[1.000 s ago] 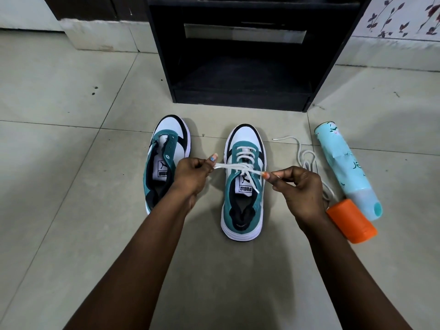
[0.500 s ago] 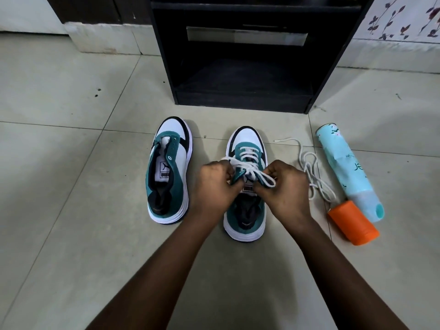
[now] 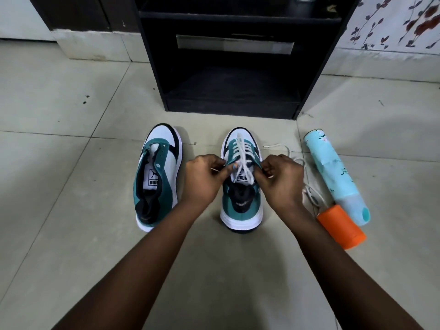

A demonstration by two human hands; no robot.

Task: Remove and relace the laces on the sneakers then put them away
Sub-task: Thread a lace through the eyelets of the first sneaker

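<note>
Two hands [image 3: 204, 179] [image 3: 282, 181] pinch lace ends [image 3: 241, 160] over laced sneaker [image 3: 240, 206]; unlaced sneaker [image 3: 156, 177] left; loose lace [image 3: 309, 191], blue can [image 3: 333, 172], orange cylinder [image 3: 340, 228] right; black shelf [image 3: 233, 108] ahead.

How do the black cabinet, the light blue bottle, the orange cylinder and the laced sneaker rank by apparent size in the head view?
1. black cabinet, clearly largest.
2. laced sneaker and light blue bottle: they look about equally long, so I do not rank them; hands cover part of the sneaker.
3. orange cylinder, smallest.

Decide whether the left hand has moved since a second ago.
Yes. The left hand moved right, away from the unlaced sneaker, toward the laced one.
</note>
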